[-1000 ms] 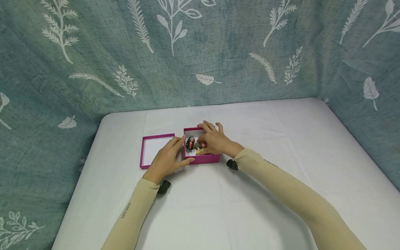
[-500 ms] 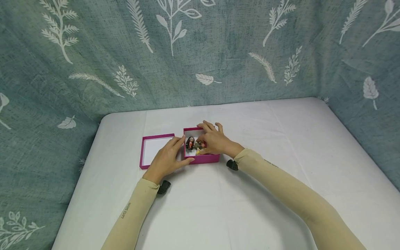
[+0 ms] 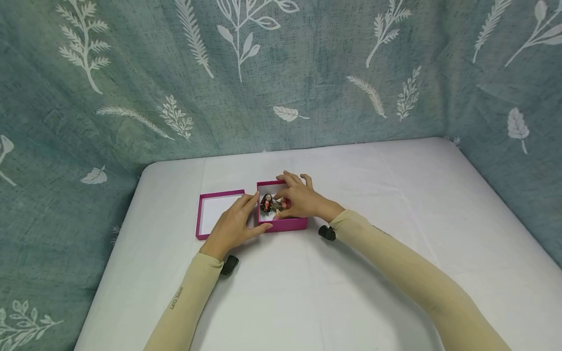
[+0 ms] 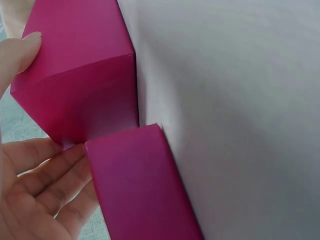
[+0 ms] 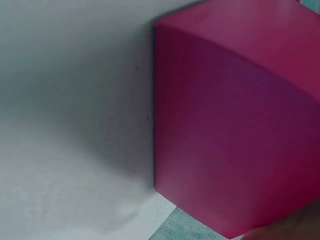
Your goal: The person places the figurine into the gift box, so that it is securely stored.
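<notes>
An open magenta box (image 3: 287,224) with a white inside stands on the table. A small black-haired doll figurine (image 3: 266,203) in red lies at its left end. My right hand (image 3: 303,199) reaches into the box, thumb and forefinger around another small figurine (image 3: 277,206), mostly hidden by the fingers; a bit of red shows beside it. My left hand (image 3: 233,223) holds the box's left end, its thumb on the front wall. In the left wrist view the left thumb (image 4: 22,52) and fingertips frame the box corner. The right wrist view shows the box's outer wall (image 5: 230,130).
The shallow magenta-rimmed lid (image 3: 215,214), white inside, lies left of the box and partly under the left hand. A white cloth (image 3: 351,292) covers the table. A green leaf-patterned curtain (image 3: 325,83) hangs behind.
The right thumb and forefinger have shifted slightly left inside the box, covering more of a yellow part on the figurine. The left hand, box and lid hold their places.
</notes>
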`<act>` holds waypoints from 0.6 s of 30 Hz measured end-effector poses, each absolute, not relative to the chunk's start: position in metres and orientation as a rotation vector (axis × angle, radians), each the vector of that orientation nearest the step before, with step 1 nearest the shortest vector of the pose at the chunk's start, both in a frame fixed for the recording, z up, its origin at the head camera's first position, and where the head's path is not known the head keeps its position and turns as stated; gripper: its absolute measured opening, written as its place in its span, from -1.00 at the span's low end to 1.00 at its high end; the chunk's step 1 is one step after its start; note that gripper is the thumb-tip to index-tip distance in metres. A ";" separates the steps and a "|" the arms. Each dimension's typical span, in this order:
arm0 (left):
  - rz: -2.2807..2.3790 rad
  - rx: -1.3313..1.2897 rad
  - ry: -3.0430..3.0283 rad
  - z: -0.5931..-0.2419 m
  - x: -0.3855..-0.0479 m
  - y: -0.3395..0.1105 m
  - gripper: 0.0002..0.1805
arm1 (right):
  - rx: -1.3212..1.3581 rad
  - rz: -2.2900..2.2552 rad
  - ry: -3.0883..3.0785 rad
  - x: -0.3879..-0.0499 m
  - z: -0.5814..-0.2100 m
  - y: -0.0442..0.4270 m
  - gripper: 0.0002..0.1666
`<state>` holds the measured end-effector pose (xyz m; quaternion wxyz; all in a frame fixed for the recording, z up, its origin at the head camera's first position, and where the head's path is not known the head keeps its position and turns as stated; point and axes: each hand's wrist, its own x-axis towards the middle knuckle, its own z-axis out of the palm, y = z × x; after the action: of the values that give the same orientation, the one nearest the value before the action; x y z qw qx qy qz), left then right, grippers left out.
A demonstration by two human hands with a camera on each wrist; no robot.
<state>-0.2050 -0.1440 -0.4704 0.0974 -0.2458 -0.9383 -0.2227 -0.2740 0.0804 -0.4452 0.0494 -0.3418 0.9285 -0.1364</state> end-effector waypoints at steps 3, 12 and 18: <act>-0.661 -0.729 -2.778 -0.470 -0.205 -0.144 -0.03 | -1.052 -0.450 2.828 -0.273 -0.444 0.083 -0.30; -0.684 -0.722 -2.850 -0.469 -0.206 -0.144 0.08 | -1.079 -0.497 2.834 -0.270 -0.438 0.087 -0.28; -0.743 -0.720 -2.842 -0.451 -0.207 -0.150 0.06 | -1.077 -0.525 2.846 -0.269 -0.434 0.091 -0.25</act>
<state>-0.2073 -0.1501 -0.4513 0.0582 -0.2378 -0.9380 -0.2453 -0.2693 0.0913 -0.4336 0.0269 -0.3487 0.9213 -0.1699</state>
